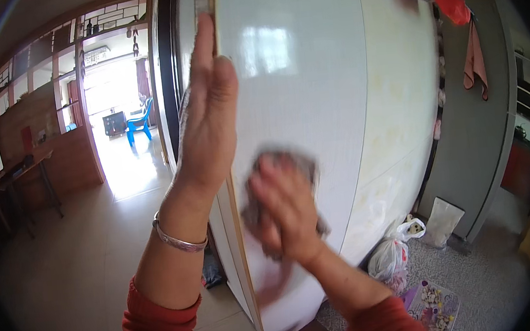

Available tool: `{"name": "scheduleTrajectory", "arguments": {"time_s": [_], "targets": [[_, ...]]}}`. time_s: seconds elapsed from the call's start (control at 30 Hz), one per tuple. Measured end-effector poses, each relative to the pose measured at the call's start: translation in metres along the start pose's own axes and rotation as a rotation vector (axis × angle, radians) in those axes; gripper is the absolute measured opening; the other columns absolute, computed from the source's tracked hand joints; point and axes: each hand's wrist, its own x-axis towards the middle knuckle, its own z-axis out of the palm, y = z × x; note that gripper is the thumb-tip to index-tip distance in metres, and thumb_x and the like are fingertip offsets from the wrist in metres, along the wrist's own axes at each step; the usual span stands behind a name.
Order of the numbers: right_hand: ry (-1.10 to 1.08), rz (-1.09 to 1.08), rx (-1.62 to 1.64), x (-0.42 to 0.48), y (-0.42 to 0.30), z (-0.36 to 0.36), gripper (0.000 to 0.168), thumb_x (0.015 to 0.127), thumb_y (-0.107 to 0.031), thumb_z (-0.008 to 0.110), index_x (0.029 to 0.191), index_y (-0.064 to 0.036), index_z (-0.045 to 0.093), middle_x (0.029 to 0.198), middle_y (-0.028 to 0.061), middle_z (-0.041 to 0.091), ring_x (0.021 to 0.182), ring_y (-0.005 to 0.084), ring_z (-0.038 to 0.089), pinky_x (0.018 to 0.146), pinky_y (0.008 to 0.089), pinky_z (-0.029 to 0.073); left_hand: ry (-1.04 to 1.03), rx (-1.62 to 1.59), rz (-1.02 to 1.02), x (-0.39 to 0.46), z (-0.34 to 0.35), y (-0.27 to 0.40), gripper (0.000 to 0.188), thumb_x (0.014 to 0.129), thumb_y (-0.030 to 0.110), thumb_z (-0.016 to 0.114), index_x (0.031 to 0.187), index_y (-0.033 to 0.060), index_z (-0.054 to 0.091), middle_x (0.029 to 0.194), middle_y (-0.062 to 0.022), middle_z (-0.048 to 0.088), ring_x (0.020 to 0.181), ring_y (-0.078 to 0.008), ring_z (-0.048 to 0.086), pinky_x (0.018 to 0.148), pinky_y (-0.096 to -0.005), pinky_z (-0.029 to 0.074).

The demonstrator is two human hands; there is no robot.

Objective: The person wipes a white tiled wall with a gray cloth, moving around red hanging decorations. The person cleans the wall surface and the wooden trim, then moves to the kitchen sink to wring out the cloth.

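Note:
My left hand (210,123) is upright at the wood-toned edge (249,272) of a glossy white door or panel (307,108), thumb slightly apart from the straight fingers. Its palm side is hidden, and nothing shows in it. A silver bangle (181,238) circles that wrist. Lower and to the right, my right hand (283,202) presses a crumpled greyish-brown cloth (300,159) flat against the white surface. Hand and cloth are both blurred by motion. The panel faintly reflects the arm below them and a bright window above.
Plastic bags (386,259) and a patterned sheet (434,307) lie on a grey mat (477,284) at the lower right. A pink cloth (475,61) hangs by a grey door (469,146). Leftward, a tiled floor (79,279) leads past a table (21,172) to a blue chair (141,122).

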Motion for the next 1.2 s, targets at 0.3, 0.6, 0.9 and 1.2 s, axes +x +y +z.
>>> {"name": "scheduleTrajectory", "arguments": {"time_s": [0.3, 0.6, 0.9, 1.2], "targets": [[-0.139, 0.142, 0.06, -0.084, -0.014, -0.017, 0.06, 0.065, 0.002, 0.062, 0.124, -0.003, 0.052, 0.13, 0.0185, 0.049, 0.116, 0.0366, 0.049, 0.101, 0.0502, 0.038, 0.064, 0.007, -0.111, -0.005, 0.022, 0.021, 0.05, 0.097, 0.011, 0.04, 0.144, 0.0044, 0.025, 0.147, -0.0149, 0.032, 0.131, -0.0262, 0.039, 0.108, -0.0359, 0.03], [0.189, 0.295, -0.114, 0.109, 0.092, -0.046, 0.032, 0.087, -0.012, 0.051, 0.115, 0.003, 0.055, 0.128, 0.0246, 0.046, 0.121, 0.0401, 0.043, 0.104, 0.0428, 0.034, 0.104, 0.033, -0.19, -0.007, 0.024, 0.022, 0.048, 0.098, 0.02, 0.041, 0.143, 0.0067, 0.031, 0.141, -0.0149, 0.041, 0.126, -0.0219, 0.044, 0.104, -0.0302, 0.032], [-0.317, 0.242, 0.17, -0.202, -0.098, 0.005, 0.049, 0.076, -0.015, 0.065, 0.124, -0.008, 0.056, 0.126, 0.0062, 0.055, 0.114, 0.0195, 0.054, 0.096, 0.0363, 0.041, 0.122, -0.197, -0.097, -0.014, 0.021, 0.033, 0.05, 0.097, 0.011, 0.035, 0.141, -0.006, 0.022, 0.143, -0.0246, 0.031, 0.133, -0.0305, 0.031, 0.111, -0.0363, 0.028], [-0.063, 0.133, 0.058, -0.054, -0.051, 0.013, 0.052, 0.067, -0.004, 0.067, 0.118, -0.002, 0.058, 0.126, 0.0191, 0.052, 0.113, 0.0341, 0.053, 0.096, 0.0458, 0.044, 0.09, -0.039, 0.028, -0.011, 0.022, 0.021, 0.052, 0.096, 0.011, 0.036, 0.141, -0.0093, 0.017, 0.147, -0.0259, 0.022, 0.138, -0.0355, 0.019, 0.115, -0.0395, 0.017]]}}
